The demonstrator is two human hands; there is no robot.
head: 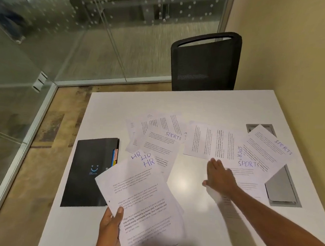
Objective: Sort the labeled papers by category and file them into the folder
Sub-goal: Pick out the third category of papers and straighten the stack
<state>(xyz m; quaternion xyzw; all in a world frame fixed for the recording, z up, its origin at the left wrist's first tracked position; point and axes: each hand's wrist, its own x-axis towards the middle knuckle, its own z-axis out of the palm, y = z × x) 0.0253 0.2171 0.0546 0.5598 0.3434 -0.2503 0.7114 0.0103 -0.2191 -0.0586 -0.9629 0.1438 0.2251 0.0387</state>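
The left hand (111, 225) sits at the near edge of the white table (188, 103) and grips the HR stack (139, 190), several sheets fanned slightly apart. The thumb presses on top of the lowest corner and the fingers curl underneath. Three handwritten "HR" labels show at the stack's far end, which is raised and tilts toward the left, overlapping the near right corner of the black folder (91, 171).

The folder lies closed and flat at the left side of the table, with coloured tabs (115, 156) sticking out along its right edge.

The right hand (219, 176) reaches out to the right of centre, palm down and fingers straight and spread. It lies flat on the left part of a sheet marked SPORTS (248, 164) and grasps nothing.

More loose sheets fan out around it. One angled SPORTS page (271, 147) lies far right, partly covering a cable hatch (261, 127). A middle cluster (162, 142) beyond the HR stack carries another SPORTS label.

A second hatch (282, 188), its grey lid raised, is near the table's right edge.

A black mesh chair (204, 66) stands at the far side, with a glass wall (68, 29) to the left.
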